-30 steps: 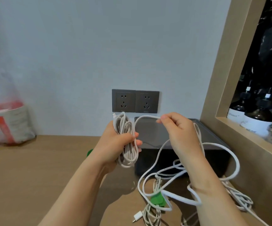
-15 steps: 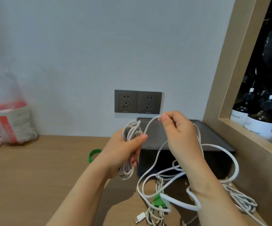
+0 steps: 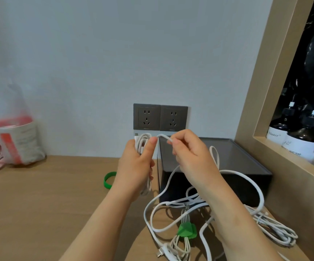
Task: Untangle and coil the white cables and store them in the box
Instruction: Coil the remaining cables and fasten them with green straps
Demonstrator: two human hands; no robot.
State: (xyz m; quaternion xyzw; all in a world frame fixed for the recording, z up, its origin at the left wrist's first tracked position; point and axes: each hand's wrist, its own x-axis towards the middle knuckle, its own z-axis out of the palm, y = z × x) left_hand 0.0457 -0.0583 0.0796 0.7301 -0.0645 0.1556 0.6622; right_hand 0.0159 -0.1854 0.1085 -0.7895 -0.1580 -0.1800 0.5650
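Slack cable (image 3: 164,136) runs leftward from the right hand (image 3: 190,153), which pinches it, to the upright coil (image 3: 143,142) gripped in the left hand (image 3: 135,168), just beside it.

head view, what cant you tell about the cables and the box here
What the box holds: the head view shows only its dark top and walls.
Loop count of the coil: the left hand gripping it covers most of it.
Ends of the loose cables: the forearm of the right hand, which pinches one, crosses them, and the bottom edge cuts them off.
Label on the plastic bag: blurred.
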